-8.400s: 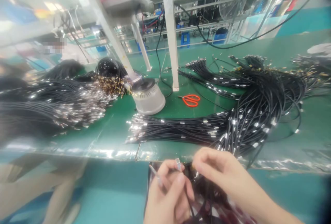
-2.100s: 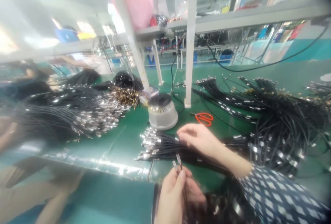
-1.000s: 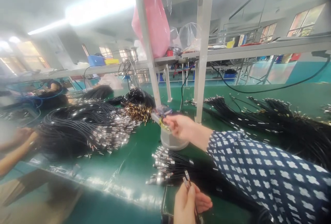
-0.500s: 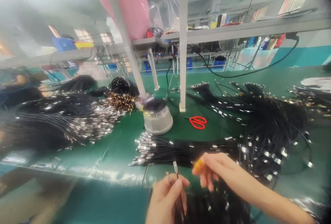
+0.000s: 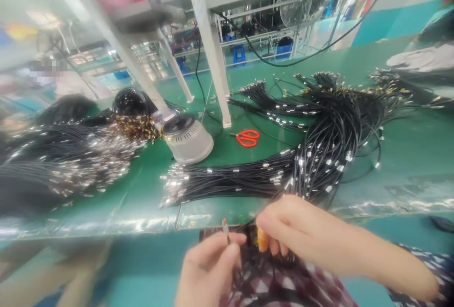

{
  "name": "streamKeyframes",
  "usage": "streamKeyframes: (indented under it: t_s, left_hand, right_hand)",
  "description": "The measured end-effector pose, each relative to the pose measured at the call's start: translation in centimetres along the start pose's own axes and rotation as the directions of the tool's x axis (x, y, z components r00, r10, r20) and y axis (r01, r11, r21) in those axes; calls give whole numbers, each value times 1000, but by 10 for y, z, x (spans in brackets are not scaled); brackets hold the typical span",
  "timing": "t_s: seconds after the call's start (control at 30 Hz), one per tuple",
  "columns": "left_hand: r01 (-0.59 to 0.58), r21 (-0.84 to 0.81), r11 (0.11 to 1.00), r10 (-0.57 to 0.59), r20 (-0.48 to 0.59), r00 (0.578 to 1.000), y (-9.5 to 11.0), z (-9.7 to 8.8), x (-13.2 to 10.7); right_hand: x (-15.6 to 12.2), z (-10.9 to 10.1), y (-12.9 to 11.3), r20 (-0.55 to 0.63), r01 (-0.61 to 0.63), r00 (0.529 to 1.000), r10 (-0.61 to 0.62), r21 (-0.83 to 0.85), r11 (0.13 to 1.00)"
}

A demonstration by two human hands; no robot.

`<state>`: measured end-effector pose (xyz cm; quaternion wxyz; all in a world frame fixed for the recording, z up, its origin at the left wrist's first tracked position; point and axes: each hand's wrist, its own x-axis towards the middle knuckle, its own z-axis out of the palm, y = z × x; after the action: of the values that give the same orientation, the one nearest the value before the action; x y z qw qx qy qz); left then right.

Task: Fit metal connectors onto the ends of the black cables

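At the table's front edge, my left hand (image 5: 211,264) pinches a thin black cable with a small metal connector (image 5: 225,226) pointing up past the fingertips. Just to its right, my right hand (image 5: 298,231) has its fingers curled, with a yellow-orange covering on one finger. Whatever lies between those fingers is hidden. Black cables (image 5: 253,259) hang below both hands, over my lap. Behind the hands, a cable bundle (image 5: 241,177) with metal ends lies across the green table (image 5: 142,198).
Red-handled scissors (image 5: 247,138) lie behind the bundle, near a pale round device (image 5: 189,142) and a white post (image 5: 209,51). More cables are heaped at left (image 5: 85,155) and right (image 5: 333,118). A blurred person sits at far left.
My view has tilted down and shifted right. The right hand has come lower and nearer my body, its fingers more curled. My left hand still holds the cable.
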<state>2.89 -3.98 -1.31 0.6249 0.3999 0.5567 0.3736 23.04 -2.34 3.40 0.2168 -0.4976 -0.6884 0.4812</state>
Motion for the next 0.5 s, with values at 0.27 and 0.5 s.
streamKeyframes:
  t_s: [0.27,0.5]
  left_hand:
    - [-19,-66,998,20,24,999,7,15,-7]
    - [27,-44,999,-28,-35,999,6,16,-6]
  right_hand:
    - [2,5,-5,13,131,991,-131,-218,967]
    - [3,12,1,-14,53,998,-56,-150,987]
